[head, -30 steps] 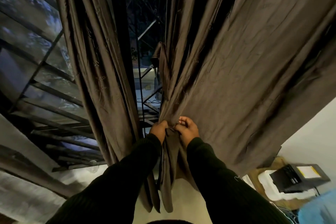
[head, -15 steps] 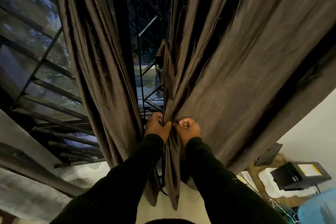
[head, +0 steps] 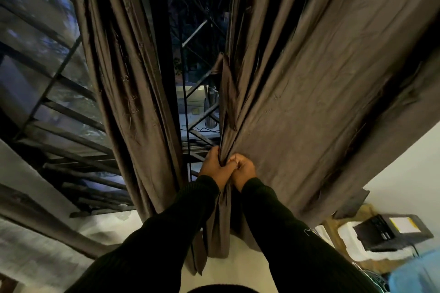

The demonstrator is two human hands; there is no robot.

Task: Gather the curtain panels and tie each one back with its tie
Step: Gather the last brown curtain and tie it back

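Hanging from the top of the view, the right curtain panel (head: 309,93) is drawn in to a narrow bunch at its lower inner edge, and both hands meet on that bunch. The left hand (head: 215,169) has its grip curled round the gathered folds from the window side; the right hand (head: 244,169) has its grip fisted on the same folds, knuckles touching the left hand. Below the hands the gathered cloth hangs straight down between the two black sleeves (head: 281,233). A narrow strip of the same brown cloth, seemingly the tie (head: 226,88), hangs along the panel's inner edge just above the hands. Across a dark gap from this panel hangs the left curtain panel (head: 119,78), loose in long folds. The gap shows the barred window (head: 190,93). Below the right panel's outer corner, a black device (head: 390,231) lies on something white.
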